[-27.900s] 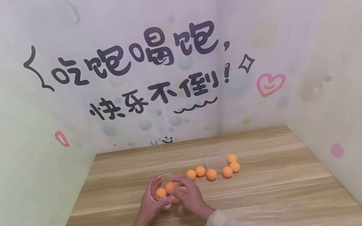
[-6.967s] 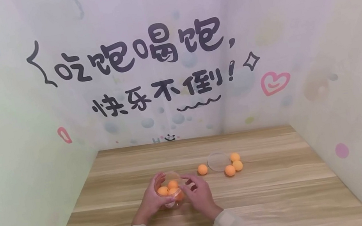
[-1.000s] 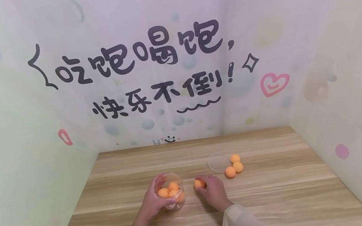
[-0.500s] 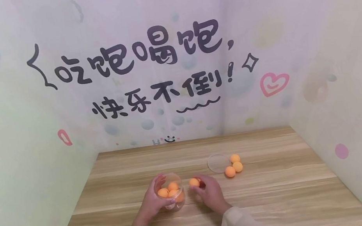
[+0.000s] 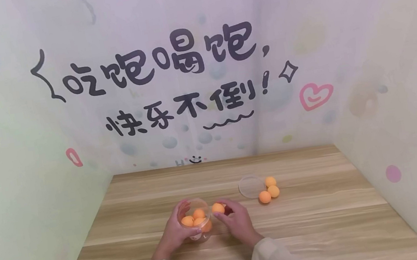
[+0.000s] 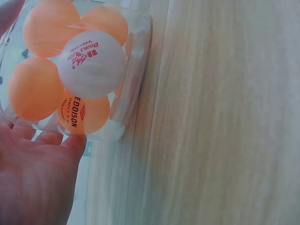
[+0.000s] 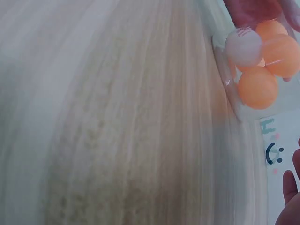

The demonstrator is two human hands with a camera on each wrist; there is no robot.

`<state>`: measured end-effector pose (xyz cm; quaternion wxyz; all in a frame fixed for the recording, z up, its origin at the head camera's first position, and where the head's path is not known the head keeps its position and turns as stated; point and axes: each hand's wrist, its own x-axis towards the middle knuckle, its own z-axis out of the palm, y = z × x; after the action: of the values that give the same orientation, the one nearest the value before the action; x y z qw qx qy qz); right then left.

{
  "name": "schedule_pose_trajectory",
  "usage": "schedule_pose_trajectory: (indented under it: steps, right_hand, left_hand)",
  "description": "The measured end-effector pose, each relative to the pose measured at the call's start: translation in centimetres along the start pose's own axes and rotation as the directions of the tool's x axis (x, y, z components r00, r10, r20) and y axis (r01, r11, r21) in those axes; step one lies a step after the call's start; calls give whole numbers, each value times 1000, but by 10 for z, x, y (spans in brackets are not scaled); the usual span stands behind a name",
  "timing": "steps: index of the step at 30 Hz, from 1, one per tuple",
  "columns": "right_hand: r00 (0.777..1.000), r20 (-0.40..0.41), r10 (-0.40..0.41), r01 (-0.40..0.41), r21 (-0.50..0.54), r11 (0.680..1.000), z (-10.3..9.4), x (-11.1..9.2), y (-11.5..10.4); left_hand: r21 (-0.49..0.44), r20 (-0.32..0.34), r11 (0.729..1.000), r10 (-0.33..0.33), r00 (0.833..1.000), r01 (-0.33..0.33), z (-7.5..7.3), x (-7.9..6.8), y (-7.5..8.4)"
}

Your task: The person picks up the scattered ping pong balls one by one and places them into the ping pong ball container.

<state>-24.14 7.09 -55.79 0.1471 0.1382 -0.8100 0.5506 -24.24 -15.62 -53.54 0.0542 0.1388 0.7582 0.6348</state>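
In the head view my left hand point(image 5: 173, 232) grips a clear plastic jar point(image 5: 199, 205) from its left side, thumb across the front. Several orange ping-pong balls point(image 5: 187, 221) lie inside it. A white ping-pong ball point(image 6: 92, 64) with red print also shows through the wall in the left wrist view. Just right of the jar's rim, my right hand point(image 5: 238, 221) pinches one orange ping-pong ball point(image 5: 218, 209) between thumb and fingers. Only part of the right hand point(image 7: 291, 187) enters the right wrist view, where the pinched ball is out of sight.
A clear round lid point(image 5: 251, 187) lies flat on the wooden table point(image 5: 314, 231), behind and right of my hands. Three loose orange balls point(image 5: 273, 191) sit by the lid's right side. Printed walls point(image 5: 197, 59) enclose the table at the back and both sides.
My right hand has lifted the orange ball off the table and brought it left to the jar's rim. Compared with much earlier, fewer balls lie on the table. The left hand stays put.
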Motion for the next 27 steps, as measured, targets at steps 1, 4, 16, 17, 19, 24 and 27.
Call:
schedule_pose_trajectory:
  steps: [1,4,16,17,19,24,27]
  right_hand:
    - [1000,-1,-2,2,6,1000,1,0,0]
    - [1000,-15,-4,5,17,1000,2,0,-3]
    - [996,-74,-55,59,50,997,9,2,-19]
    - [996,-77,-55,59,56,997,9,3,-21]
    - [995,-78,-56,61,61,996,10,3,-23]
    - [998,-55,-22,25,65,998,14,4,-28]
    - [999,-42,-8,11,69,998,16,4,-30]
  left_hand:
    - [0,1,1000,-3,1000,3,0,0,0]
    - [3,-14,1000,-7,1000,7,-1,3,-9]
    - [19,-30,1000,3,1000,-2,-1,4,-13]
    - [16,-30,1000,0,1000,0,-1,4,-13]
    - [19,-26,1000,3,1000,-2,-1,4,-13]
    - [8,-22,1000,-5,1000,5,-1,5,-12]
    - [-7,-22,1000,-9,1000,9,0,6,-12]
